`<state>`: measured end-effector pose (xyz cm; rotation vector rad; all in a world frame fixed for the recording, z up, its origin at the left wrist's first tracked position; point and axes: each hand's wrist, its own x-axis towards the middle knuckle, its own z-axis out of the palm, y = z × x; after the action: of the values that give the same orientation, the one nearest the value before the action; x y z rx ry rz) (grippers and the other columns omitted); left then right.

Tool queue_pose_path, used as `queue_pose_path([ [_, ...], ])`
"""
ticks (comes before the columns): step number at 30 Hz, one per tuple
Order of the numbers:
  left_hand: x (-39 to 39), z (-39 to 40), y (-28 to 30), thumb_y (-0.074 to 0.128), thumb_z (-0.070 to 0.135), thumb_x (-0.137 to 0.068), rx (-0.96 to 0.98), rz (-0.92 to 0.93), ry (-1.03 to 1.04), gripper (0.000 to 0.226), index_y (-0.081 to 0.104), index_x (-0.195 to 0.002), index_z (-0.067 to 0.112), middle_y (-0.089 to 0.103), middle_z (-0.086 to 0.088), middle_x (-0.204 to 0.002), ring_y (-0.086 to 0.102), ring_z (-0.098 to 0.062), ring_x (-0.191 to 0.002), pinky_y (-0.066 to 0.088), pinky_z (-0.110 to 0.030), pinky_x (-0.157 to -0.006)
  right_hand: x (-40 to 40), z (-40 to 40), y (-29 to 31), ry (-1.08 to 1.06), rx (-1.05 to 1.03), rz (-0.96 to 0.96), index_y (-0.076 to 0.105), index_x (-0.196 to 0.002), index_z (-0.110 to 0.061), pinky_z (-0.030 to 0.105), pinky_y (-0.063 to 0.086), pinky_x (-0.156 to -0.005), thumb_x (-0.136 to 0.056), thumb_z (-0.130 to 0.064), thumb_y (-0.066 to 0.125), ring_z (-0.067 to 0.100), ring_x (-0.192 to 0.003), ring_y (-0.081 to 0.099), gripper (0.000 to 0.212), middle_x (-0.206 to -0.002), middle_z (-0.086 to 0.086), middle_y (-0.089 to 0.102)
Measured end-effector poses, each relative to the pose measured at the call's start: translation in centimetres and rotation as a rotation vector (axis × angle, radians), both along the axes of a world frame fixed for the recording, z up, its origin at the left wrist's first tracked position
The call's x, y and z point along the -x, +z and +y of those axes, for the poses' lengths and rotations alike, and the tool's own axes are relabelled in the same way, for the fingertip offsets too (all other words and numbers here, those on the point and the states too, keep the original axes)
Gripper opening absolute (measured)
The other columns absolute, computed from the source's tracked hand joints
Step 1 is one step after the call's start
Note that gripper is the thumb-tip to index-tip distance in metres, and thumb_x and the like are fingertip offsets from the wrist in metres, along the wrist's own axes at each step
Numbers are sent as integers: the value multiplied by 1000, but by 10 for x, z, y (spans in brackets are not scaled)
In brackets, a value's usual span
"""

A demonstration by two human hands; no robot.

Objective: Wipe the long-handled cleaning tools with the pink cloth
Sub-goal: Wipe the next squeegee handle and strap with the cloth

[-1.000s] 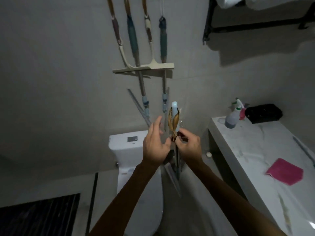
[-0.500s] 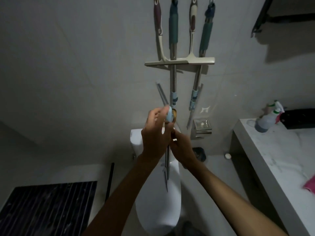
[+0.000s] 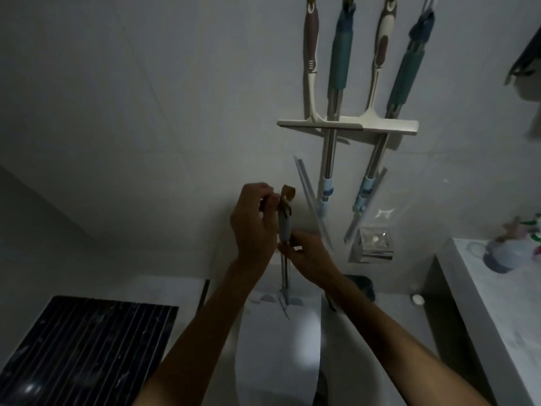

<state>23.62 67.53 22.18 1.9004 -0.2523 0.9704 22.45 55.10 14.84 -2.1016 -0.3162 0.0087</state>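
Brown hanging loop tops the upright long-handled tool above the toilet, left hand fingers pinching that loop, right hand fingers curled round the shaft, four more tools hanging far behind.

We're seeing teal grips, cream-and-maroon squeegee handles, a tan strap loop, black striped mat.

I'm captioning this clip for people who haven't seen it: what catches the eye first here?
Centre frame, the left hand pinches a brown loop atop a pale-handled tool, which the right hand grips lower down. Above on the wall hang four long-handled tools; the toilet sits below.
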Motion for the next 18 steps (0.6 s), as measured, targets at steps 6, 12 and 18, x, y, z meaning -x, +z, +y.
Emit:
queue_pose_path([
  [6, -25, -10, 29, 57, 19, -98, 130, 123, -21, 15, 60, -87, 9, 61, 3, -68, 59, -5, -60, 49, -20, -58, -31, -9, 1, 171, 139, 158, 70, -105, -7, 46, 56, -91, -92, -24, 70, 20, -95, 68, 21, -104, 8, 72],
  [12, -33, -15, 33, 58, 16, -98, 129, 143, -76, 11, 60, -89, 11, 62, -2, -66, 63, -14, -59, 54, -29, -59, -39, -12, 40, 127, -253, 63, 58, -125, -23, 30, 57, -92, -99, -25, 60, 6, -104, 67, 26, -111, -8, 68],
  [18, -38, -12, 35, 59, 24, -96, 97, 152, -91, 11, 63, -90, 15, 62, 9, -76, 62, -6, -71, 51, -18, -67, -45, -4, 77, -36, -388, -214, 66, -112, -10, 18, 55, -87, -100, -6, 54, -1, -96, 68, 17, -101, -14, 67],
])
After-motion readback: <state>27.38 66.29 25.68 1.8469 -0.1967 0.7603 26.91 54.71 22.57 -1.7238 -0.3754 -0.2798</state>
